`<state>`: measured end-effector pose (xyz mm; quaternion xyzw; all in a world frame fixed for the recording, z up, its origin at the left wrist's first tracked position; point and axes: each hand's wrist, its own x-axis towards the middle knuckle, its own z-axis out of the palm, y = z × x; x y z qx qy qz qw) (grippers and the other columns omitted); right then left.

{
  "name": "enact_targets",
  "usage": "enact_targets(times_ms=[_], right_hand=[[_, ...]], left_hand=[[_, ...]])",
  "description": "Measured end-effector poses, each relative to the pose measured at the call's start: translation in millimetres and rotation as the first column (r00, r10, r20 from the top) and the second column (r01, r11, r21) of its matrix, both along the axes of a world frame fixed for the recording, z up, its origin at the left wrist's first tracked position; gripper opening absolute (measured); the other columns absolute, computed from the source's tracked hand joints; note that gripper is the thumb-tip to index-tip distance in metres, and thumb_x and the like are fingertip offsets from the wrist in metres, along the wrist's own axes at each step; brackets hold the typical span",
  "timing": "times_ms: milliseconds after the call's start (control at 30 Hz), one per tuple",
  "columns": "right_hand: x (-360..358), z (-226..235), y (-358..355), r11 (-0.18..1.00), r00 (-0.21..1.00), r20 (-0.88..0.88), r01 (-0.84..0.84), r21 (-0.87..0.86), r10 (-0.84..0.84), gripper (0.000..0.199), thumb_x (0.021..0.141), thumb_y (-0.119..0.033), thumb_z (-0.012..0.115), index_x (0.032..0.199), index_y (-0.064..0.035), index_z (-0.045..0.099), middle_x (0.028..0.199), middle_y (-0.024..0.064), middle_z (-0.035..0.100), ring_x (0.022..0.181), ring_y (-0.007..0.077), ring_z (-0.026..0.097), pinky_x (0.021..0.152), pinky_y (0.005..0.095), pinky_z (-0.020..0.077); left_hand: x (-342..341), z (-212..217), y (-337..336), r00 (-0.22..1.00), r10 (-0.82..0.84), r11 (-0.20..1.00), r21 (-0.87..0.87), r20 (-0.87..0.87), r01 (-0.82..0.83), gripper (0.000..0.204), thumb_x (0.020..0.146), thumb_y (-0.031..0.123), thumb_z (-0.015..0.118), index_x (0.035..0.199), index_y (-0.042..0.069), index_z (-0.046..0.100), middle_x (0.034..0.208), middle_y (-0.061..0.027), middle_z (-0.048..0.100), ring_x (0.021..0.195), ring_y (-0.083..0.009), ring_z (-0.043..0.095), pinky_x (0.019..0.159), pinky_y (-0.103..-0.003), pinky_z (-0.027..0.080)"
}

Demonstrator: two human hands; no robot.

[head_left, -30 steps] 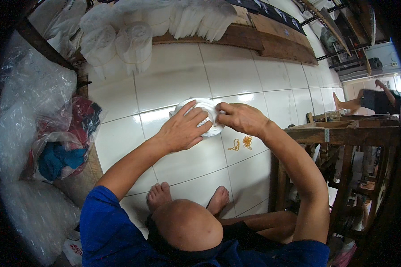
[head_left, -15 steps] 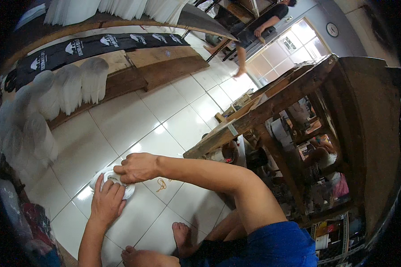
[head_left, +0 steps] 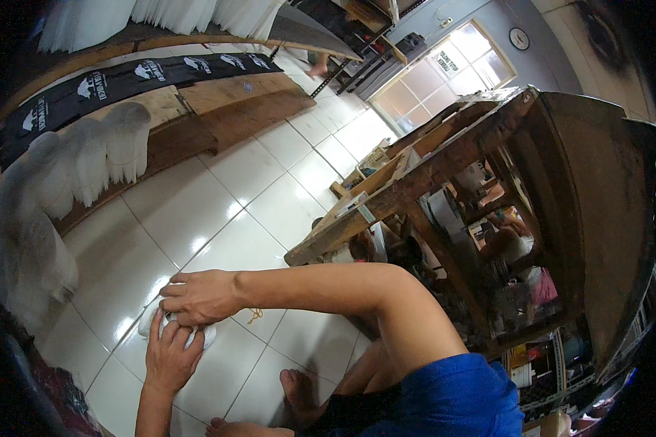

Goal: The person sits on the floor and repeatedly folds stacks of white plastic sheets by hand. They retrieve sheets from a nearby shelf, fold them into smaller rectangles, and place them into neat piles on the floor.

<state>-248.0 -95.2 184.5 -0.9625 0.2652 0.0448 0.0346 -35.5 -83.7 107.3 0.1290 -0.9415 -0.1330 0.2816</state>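
A white rolled-up bundle of soft, thin material lies low on the tiled floor in front of me, mostly hidden under my hands. My left hand holds its near side, fingers bent over the top. My right hand reaches across from the right, its fingers closed over the far side of the bundle and its fingertips partly hidden. Both hands are close together. Just right of the bundle, partly behind my right forearm, thin orange-brown rubber bands lie on the tiles.
To the left, several translucent white bundles drape over a low wooden bench bearing a black printed cloth strip. A heavy wooden table frame with cluttered shelves stands at right. A person's foot shows far back.
My right hand has moved down and left over the bundle, covering its ring-like middle. The view has shifted slightly, and the far person has mostly passed behind the shelving.
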Motion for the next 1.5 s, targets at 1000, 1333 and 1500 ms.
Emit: enact_targets(times_ms=[1000,1333,1500], right_hand=[[41.2,2.5,7.8,0.782,0.835,-0.223,0.549,0.294,-0.502,0.079,0.071,-0.016,0.082,0.136,-0.0113,0.037,0.122,0.0222,0.052,0.098,0.0383,0.066,0.078,0.0448,0.0580],[22.3,-4.6,49.4,0.872,0.836,0.267,0.419,0.252,-0.479,0.025,0.073,-0.013,0.078,0.087,0.0004,0.062,0.135,0.0266,0.047,0.120,0.0445,0.050,0.097,0.0460,0.0473],[29.2,-17.7,65.7,0.824,0.760,0.319,0.537,0.182,-0.566,0.016,0.076,-0.011,0.075,0.080,0.0016,0.066,0.143,0.0293,0.042,0.126,0.0456,0.047,0.099,0.0474,0.0479]], left_hand=[[16.9,-17.8,31.9,0.969,0.239,0.971,-0.001,-0.060,-0.240,0.037,0.080,0.020,0.070,0.115,0.017,0.059,0.136,-0.0104,0.046,0.137,-0.0290,0.038,0.119,-0.054,0.026],[23.8,-30.3,25.2,0.990,0.103,0.994,0.049,-0.100,-0.099,0.052,0.067,0.021,0.080,0.115,0.017,0.059,0.124,-0.0126,0.043,0.130,-0.0333,0.042,0.113,-0.062,0.031],[26.5,-22.3,26.7,0.992,0.118,0.988,0.101,-0.041,-0.114,0.056,0.071,0.020,0.080,0.120,0.020,0.054,0.127,-0.0087,0.043,0.134,-0.0286,0.038,0.120,-0.054,0.025]])
